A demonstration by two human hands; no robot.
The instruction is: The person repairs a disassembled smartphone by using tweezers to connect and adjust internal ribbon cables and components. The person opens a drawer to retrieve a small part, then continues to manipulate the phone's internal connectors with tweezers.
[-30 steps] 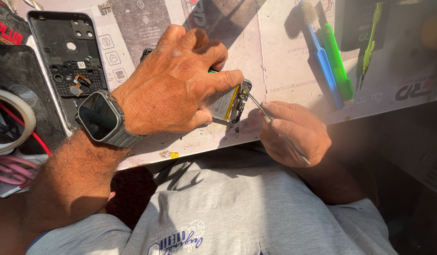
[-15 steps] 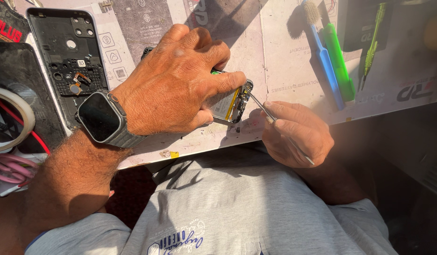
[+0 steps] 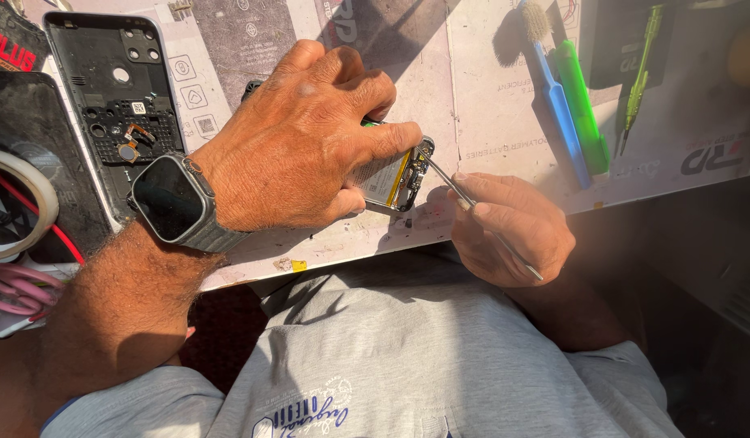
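Observation:
My left hand (image 3: 302, 146), with a dark watch (image 3: 170, 200) on its wrist, lies flat over an opened phone (image 3: 395, 178) on the pale work mat (image 3: 488, 113) and holds it down. Most of the phone is hidden under the hand; its battery and a strip of circuit board show at the lower right corner. My right hand (image 3: 509, 231) grips thin metal tweezers (image 3: 464, 199), whose tips touch the phone's board at its bottom edge.
A black phone back cover (image 3: 115, 97) lies at the upper left. A blue brush (image 3: 557, 105), a green pry tool (image 3: 584, 113) and a green screwdriver (image 3: 638, 73) lie at the upper right. Tape roll and red wires (image 3: 22, 211) sit at the left.
The hands and phone have shifted slightly in the picture as the view moved; the tweezers stay at the same corner of the phone.

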